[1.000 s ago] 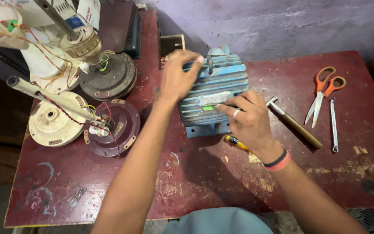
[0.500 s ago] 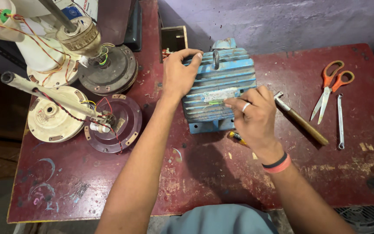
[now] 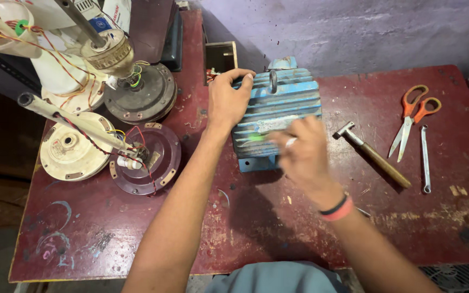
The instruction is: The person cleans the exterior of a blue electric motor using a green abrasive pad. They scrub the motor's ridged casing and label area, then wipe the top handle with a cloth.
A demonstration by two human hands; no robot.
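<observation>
- While the worn dark-red wooden table [image 3: 137, 239] fills the view from above, its left end holds dismantled fan parts: a cream round motor housing [image 3: 67, 146] and a dark-red round fan cover with loose wires [image 3: 153, 157].
- The left hand [image 3: 226, 100] curls over the upper left end of a blue ribbed cast-metal motor body [image 3: 289, 100], fingers closed on its edge.
- The motor sits near the table's middle, close to the purple wall [image 3: 354, 27], its fins and long axis running left to right.
- The right hand [image 3: 299, 152] lies against the motor's near side and is blurred; I cannot tell whether its fingers are closed on anything.
- Both hands touch the motor.
- Just right of it lies a wooden-handled steel hammer [image 3: 373, 157], angled down-right.
- Farther right lie orange-handled scissors [image 3: 411, 116] and a slim silver spanner [image 3: 424, 157], well apart from both hands.
</observation>
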